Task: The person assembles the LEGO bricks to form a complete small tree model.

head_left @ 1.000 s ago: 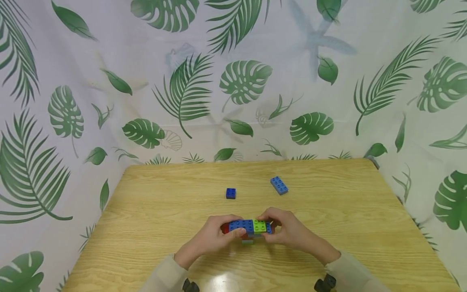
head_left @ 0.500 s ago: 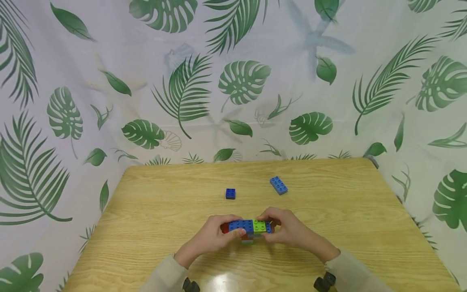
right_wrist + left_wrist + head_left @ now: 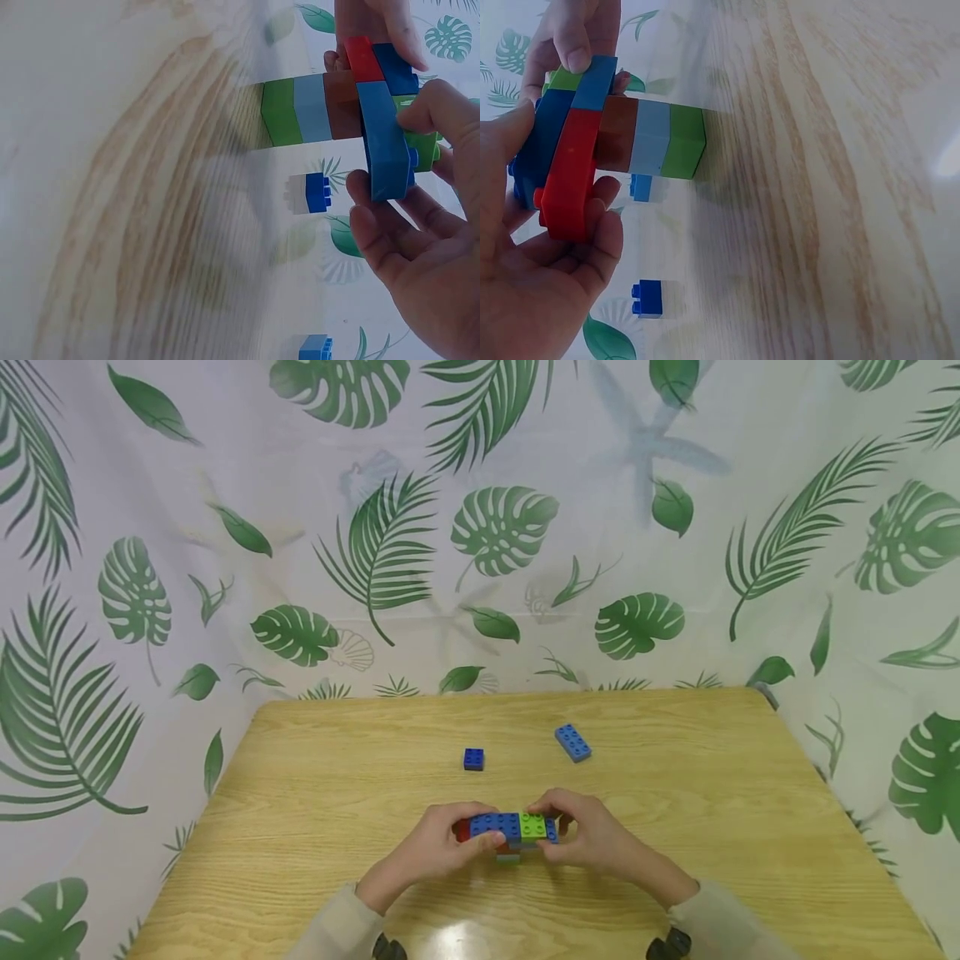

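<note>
Both hands grip one T-shaped model of toy building bricks. Its stem is a green brick [image 3: 279,112] at the table, then a light blue brick [image 3: 311,107] and a brown brick [image 3: 343,105]. Across the stem lie a red brick [image 3: 571,176] and a blue brick [image 3: 386,139], end to end. A dark blue brick [image 3: 493,823] and a lime green brick [image 3: 533,826] form the top layer. The left hand [image 3: 438,843] holds the red and dark blue end between thumb and fingers. At the other end, the right hand [image 3: 592,835] holds the blue and lime green bricks.
On the wooden table [image 3: 337,760], beyond the hands, lie a small dark blue brick [image 3: 473,759] and a longer blue brick [image 3: 573,742]. A leaf-patterned cloth [image 3: 420,668] hangs behind the table and along its sides.
</note>
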### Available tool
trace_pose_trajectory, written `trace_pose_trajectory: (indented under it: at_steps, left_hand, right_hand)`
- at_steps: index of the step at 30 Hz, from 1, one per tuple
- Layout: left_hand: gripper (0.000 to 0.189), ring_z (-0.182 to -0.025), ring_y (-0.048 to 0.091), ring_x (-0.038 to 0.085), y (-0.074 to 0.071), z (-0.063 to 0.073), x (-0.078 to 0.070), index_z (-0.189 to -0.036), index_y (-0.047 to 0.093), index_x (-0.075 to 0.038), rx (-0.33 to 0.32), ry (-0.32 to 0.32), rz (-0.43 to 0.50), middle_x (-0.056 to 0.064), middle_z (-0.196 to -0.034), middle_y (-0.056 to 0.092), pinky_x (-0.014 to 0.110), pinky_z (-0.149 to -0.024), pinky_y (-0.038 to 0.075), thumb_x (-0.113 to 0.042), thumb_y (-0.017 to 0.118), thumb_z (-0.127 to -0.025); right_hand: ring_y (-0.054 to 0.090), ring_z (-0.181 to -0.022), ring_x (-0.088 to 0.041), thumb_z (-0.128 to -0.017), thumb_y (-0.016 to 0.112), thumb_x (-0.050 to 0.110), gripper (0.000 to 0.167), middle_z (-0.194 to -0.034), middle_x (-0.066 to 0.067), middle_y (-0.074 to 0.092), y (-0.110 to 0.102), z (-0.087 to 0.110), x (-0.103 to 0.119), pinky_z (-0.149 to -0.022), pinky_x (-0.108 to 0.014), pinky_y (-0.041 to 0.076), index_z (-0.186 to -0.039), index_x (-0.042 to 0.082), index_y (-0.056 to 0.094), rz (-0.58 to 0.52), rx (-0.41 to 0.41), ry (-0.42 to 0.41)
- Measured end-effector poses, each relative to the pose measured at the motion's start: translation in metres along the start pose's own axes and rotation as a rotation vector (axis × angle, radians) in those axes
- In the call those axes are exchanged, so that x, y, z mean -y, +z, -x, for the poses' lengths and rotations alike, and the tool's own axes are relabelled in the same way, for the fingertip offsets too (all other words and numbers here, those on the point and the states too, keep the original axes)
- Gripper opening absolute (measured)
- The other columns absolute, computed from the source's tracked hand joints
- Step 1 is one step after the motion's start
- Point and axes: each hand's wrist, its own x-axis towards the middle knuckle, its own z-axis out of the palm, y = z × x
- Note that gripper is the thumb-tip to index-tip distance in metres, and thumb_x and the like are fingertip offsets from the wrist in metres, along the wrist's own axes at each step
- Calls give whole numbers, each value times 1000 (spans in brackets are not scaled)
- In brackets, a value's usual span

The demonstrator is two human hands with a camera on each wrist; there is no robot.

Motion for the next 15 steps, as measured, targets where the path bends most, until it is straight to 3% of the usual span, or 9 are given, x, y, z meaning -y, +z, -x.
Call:
trace_pose_trajectory:
  at_steps: [5,10,15]
  left_hand:
    - [49,-79,62,3,-1,2,1,-137,68,-9,-15,6,-20,4,-109,76,21,-68,54,-41,74,-99]
    - [42,-75,61,5,-3,4,0,-129,73,-11,-27,10,-13,2,-106,76,21,-65,52,-39,75,-99]
    - [39,-73,60,4,-3,5,1,-127,74,-12,-31,16,-17,2,-107,77,21,-64,52,-39,76,-99]
  right_hand:
    - [64,-95,-7,-89,81,12,37,-115,0,73,-1,1,4,-77,-35,59,-125,16,71,46,-11,-4]
    - [65,-99,-8,-92,80,18,39,-120,-2,74,-4,2,6,-80,-37,59,-129,15,70,58,12,-3]
    - [70,-109,-21,-98,76,23,37,-124,-9,74,-14,-1,0,-87,-36,59,-133,12,69,-22,-27,16]
